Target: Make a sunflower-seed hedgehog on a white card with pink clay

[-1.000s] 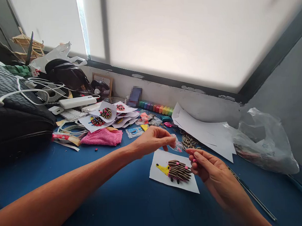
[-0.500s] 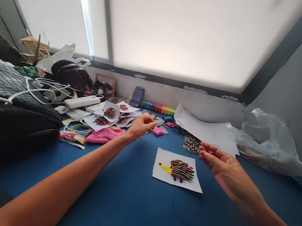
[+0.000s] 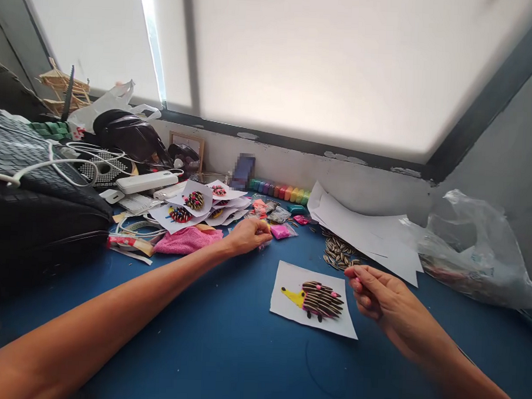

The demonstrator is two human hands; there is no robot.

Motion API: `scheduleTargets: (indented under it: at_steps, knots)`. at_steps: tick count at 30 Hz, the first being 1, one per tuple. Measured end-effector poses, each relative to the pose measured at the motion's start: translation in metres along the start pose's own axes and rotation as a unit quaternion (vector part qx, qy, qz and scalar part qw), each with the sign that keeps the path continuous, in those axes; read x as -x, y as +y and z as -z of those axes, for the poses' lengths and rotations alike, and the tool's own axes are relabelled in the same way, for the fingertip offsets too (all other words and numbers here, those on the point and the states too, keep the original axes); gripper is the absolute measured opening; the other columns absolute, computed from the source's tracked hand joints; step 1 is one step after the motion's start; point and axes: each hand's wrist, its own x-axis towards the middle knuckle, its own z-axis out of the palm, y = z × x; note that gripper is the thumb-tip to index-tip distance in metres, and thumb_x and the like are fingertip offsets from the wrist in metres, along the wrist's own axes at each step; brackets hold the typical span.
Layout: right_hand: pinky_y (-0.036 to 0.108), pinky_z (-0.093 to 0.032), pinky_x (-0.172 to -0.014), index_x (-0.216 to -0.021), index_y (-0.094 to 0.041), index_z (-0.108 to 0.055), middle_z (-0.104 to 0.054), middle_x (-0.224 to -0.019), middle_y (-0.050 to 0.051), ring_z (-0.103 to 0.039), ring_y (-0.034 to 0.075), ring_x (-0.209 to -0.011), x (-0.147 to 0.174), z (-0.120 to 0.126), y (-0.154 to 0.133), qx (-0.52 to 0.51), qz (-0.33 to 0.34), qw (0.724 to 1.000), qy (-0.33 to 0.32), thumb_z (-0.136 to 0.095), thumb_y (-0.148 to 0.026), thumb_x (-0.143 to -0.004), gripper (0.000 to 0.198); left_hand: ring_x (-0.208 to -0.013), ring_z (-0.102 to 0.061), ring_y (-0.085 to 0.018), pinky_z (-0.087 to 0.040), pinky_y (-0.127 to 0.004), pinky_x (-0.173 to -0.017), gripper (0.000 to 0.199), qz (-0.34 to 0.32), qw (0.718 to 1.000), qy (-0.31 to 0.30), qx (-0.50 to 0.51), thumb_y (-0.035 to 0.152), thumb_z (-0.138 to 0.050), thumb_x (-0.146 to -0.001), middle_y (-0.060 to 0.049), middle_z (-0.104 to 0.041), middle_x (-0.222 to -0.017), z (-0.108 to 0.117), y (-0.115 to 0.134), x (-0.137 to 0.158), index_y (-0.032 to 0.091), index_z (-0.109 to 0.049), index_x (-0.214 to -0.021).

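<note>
A hedgehog picture (image 3: 322,302) lies on white paper on the blue table, with a yellow clay face, striped sunflower seeds as spines and pink clay dots. My right hand (image 3: 383,293) is just right of it, thumb and fingers pinched on a small bit of pink clay (image 3: 358,279). Behind that hand is a pile of sunflower seeds (image 3: 338,251). Farther back, my left hand (image 3: 249,236) is closed with its fingers down among clear plastic packets, beside a packet of pink clay (image 3: 283,231). What its fingers hold is hidden.
Other hedgehog pictures (image 3: 195,200) lie in a stack at the back left, behind a pink cloth (image 3: 188,241). A row of coloured clay tubs (image 3: 280,191) lines the wall. White paper sheets (image 3: 357,221) and a plastic bag (image 3: 479,262) stand right; a black bag (image 3: 40,213) fills the left.
My left hand has moved down toward the table, uncovering an orange packet behind it. The fingers of my right hand have drawn together into a tighter pinch on the pink clay.
</note>
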Motion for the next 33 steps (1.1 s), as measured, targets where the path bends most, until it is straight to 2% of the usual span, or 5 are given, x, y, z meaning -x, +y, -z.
scheduleTargets:
  at_steps: [15, 19, 23, 27, 33]
  knots:
    - [0.014, -0.034, -0.041, -0.079, -0.021, -0.076, -0.058, -0.064, -0.002, -0.04, 0.003, -0.048, 0.013, 0.009, 0.018, -0.019, -0.026, 0.999, 0.032, -0.086, -0.055, -0.057, 0.042, -0.127, -0.048, -0.03, -0.033, -0.048, -0.11, 0.027, -0.167, 0.971, 0.129, -0.108, 0.022, -0.061, -0.085, -0.012, -0.063, -0.128, 0.008, 0.02, 0.015, 0.017, -0.072, -0.108]
    - [0.016, -0.034, -0.04, -0.075, -0.021, -0.076, -0.052, -0.056, -0.003, -0.039, 0.005, -0.045, 0.018, 0.003, 0.025, 0.076, 0.053, 0.995, 0.024, -0.08, -0.058, -0.064, 0.039, -0.07, -0.06, -0.016, -0.051, -0.03, -0.071, 0.023, -0.088, 0.989, -0.014, 0.116, 0.027, -0.057, -0.089, -0.005, -0.069, -0.077, -0.006, 0.075, 0.046, 0.013, -0.072, -0.1]
    - [0.02, -0.051, -0.052, -0.087, -0.027, -0.08, -0.065, -0.07, 0.001, -0.059, 0.013, -0.059, 0.028, -0.008, 0.028, 0.208, 0.212, 0.955, -0.005, -0.073, -0.046, -0.076, 0.023, -0.07, -0.059, -0.012, -0.048, -0.021, -0.058, 0.028, 0.021, 0.906, -0.234, 0.352, 0.028, -0.053, -0.093, -0.005, -0.066, -0.082, -0.02, 0.111, 0.076, 0.011, -0.071, -0.104]
    - [0.021, -0.056, -0.059, -0.099, -0.032, -0.078, -0.069, -0.079, 0.001, -0.067, 0.016, -0.068, 0.039, -0.018, 0.035, 0.262, 0.29, 0.919, -0.054, -0.066, -0.036, -0.084, 0.02, -0.054, -0.055, -0.006, -0.039, -0.015, -0.047, 0.023, 0.047, 0.85, -0.315, 0.42, 0.029, -0.058, -0.091, -0.001, -0.064, -0.084, -0.026, 0.115, 0.085, 0.014, -0.071, -0.103]
    - [0.019, -0.057, -0.055, -0.096, -0.031, -0.078, -0.073, -0.079, 0.001, -0.068, 0.015, -0.062, 0.05, -0.028, 0.035, 0.198, 0.216, 0.956, 0.016, -0.072, -0.043, -0.078, 0.023, -0.054, -0.062, -0.008, -0.049, -0.018, -0.05, 0.019, 0.104, 0.789, -0.342, 0.499, 0.028, -0.067, -0.085, -0.005, -0.069, -0.09, -0.032, 0.106, 0.085, 0.011, -0.071, -0.095]
